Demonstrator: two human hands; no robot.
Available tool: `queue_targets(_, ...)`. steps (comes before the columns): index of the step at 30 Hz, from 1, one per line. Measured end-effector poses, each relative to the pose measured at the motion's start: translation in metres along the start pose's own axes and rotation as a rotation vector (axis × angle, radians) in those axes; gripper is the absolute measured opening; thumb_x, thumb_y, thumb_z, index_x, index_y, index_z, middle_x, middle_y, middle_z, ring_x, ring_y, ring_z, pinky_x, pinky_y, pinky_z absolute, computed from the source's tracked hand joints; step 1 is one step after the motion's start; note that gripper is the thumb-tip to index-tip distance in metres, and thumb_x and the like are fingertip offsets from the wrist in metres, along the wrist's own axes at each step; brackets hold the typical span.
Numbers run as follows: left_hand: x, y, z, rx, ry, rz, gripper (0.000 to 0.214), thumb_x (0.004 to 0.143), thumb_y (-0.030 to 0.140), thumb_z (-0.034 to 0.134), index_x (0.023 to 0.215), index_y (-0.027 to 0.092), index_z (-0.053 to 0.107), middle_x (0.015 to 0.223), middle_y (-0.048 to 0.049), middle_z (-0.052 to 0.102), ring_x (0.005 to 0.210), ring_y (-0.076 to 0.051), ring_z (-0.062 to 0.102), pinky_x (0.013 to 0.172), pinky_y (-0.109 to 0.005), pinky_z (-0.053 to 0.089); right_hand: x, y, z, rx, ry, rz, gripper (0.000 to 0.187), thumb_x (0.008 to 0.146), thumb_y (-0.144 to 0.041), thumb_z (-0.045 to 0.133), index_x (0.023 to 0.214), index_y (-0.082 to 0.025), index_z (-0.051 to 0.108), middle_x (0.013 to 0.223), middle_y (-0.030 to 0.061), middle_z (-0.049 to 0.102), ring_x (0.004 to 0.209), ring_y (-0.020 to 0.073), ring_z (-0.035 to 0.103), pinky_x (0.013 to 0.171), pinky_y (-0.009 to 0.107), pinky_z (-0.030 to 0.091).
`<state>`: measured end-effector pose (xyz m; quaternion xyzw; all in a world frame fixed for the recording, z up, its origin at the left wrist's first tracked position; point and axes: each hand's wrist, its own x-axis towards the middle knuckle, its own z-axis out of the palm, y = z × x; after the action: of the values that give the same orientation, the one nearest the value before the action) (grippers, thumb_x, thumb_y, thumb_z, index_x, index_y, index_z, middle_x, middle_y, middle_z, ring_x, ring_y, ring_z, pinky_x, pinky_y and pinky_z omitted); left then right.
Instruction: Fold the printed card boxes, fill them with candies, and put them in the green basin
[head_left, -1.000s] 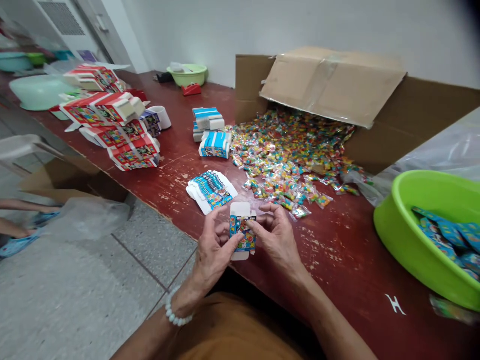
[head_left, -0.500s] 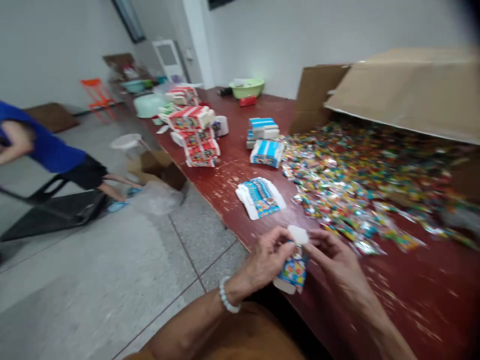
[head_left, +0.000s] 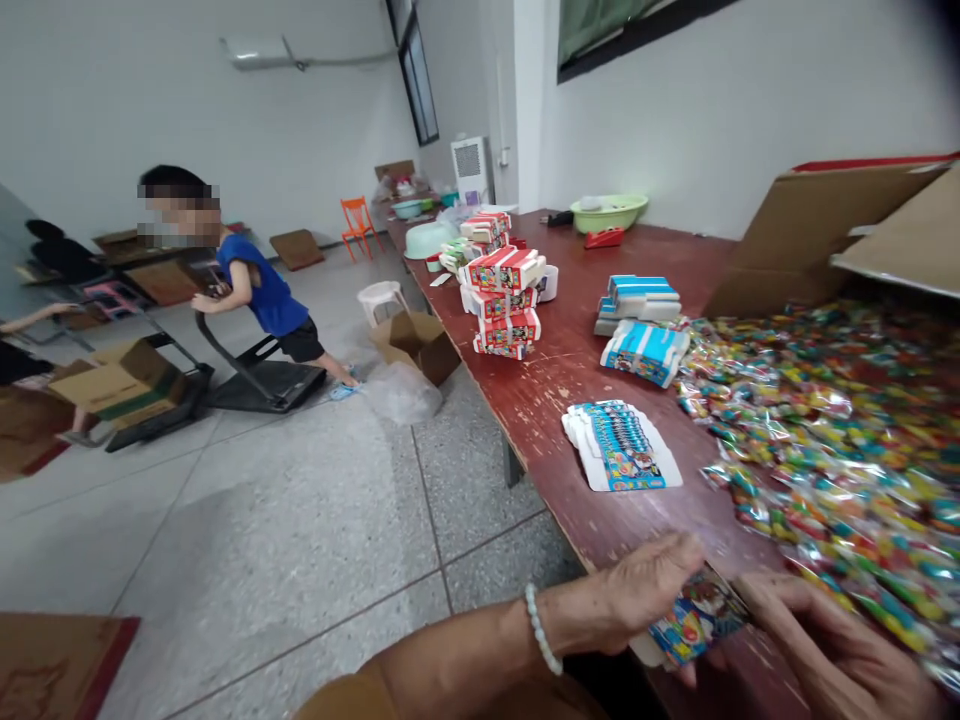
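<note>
One blue box (head_left: 691,622): gripped by left hand (head_left: 649,588) at counter (head_left: 551,425) near edge, long axis toward right hand (head_left: 829,640), whose grip is unclear.

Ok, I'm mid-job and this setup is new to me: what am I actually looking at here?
No machine: these are a person's own bare hands, seen by one head-worn camera facing forward and down. The left hand, with a beaded bracelet at its wrist, holds a small printed carton; the right hand is at its other side, its grip unclear. On the reddish table are overlapping flat blue cartons, blue-and-white bundles, red-and-white bundles and a heap of colourful packets by an opened cardboard box. The figure in blue is someone else.
</note>
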<state>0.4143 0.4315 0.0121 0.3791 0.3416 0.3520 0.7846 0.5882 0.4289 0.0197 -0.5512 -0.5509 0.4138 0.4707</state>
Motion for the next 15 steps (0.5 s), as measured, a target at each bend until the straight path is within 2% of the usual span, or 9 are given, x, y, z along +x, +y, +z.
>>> queue_targets(3, -0.003, 0.012, 0.002, 0.125, -0.011, 0.026, 0.076, 0.076, 0.085, 0.045, 0.105, 0.017, 0.064, 0.067, -0.0023, 0.058, 0.045, -0.011, 0.052, 0.043, -0.024, 0.044, 0.005, -0.012, 0.0, -0.024, -0.037, -0.008, 0.035, 0.061, -0.055, 0.08, 0.082, -0.027, 0.081, 0.081, 0.0077, 0.077, 0.068, 0.0277, 0.073, 0.057, 0.03, 0.063)
queue_targets(5, -0.006, 0.017, 0.002, 0.135, -0.01, 0.029, 0.073, 0.078, 0.083, 0.045, 0.105, 0.018, 0.063, 0.068, -0.0022, 0.059, 0.044, -0.01, 0.052, 0.039, -0.02, 0.04, 0.004, -0.016, -0.001, -0.052, -0.036, -0.052, 0.035, 0.061, -0.057, 0.079, 0.078, -0.027, 0.081, 0.082, 0.0081, 0.078, 0.073, 0.0278, 0.074, 0.064, 0.03, 0.064)
queue_targets(7, -0.007, 0.017, 0.003, 0.125, -0.035, 0.012, 0.071, 0.08, 0.081, 0.044, 0.104, 0.017, 0.063, 0.067, -0.0023, 0.059, 0.042, -0.01, 0.051, 0.036, -0.018, 0.037, 0.001, -0.017, -0.003, -0.074, -0.046, -0.081, 0.034, 0.06, -0.058, 0.078, 0.072, -0.026, 0.081, 0.079, 0.008, 0.078, 0.07, 0.0266, 0.074, 0.064, 0.029, 0.064)
queue_targets(10, -0.006, 0.013, 0.003, 0.103, -0.06, 0.004, 0.07, 0.082, 0.079, 0.044, 0.106, 0.016, 0.064, 0.067, -0.0027, 0.061, 0.043, -0.01, 0.054, 0.036, -0.017, 0.036, -0.003, -0.014, -0.006, -0.06, -0.091, -0.063, 0.033, 0.062, -0.054, 0.08, 0.076, -0.025, 0.082, 0.081, 0.0071, 0.078, 0.069, 0.0255, 0.074, 0.062, 0.027, 0.064)
queue_targets(13, -0.005, 0.01, 0.005, 0.085, -0.082, -0.054, 0.083, 0.081, 0.084, 0.033, 0.102, 0.012, 0.069, 0.064, -0.0044, 0.061, 0.042, -0.01, 0.052, 0.036, -0.018, 0.037, -0.004, -0.017, -0.008, -0.039, -0.146, -0.041, 0.032, 0.065, -0.049, 0.081, 0.083, -0.022, 0.082, 0.079, 0.0064, 0.077, 0.066, 0.0233, 0.073, 0.059, 0.026, 0.062)
queue_targets(15, -0.007, 0.012, 0.009, 0.104, -0.04, -0.118, 0.089, 0.081, 0.086, 0.027, 0.095, 0.01, 0.07, 0.06, -0.005, 0.06, 0.039, -0.011, 0.051, 0.036, -0.021, 0.038, -0.003, -0.026, -0.007, -0.032, -0.164, -0.01, 0.031, 0.069, -0.048, 0.079, 0.084, -0.021, 0.081, 0.074, 0.006, 0.076, 0.064, 0.0214, 0.071, 0.059, 0.026, 0.06)
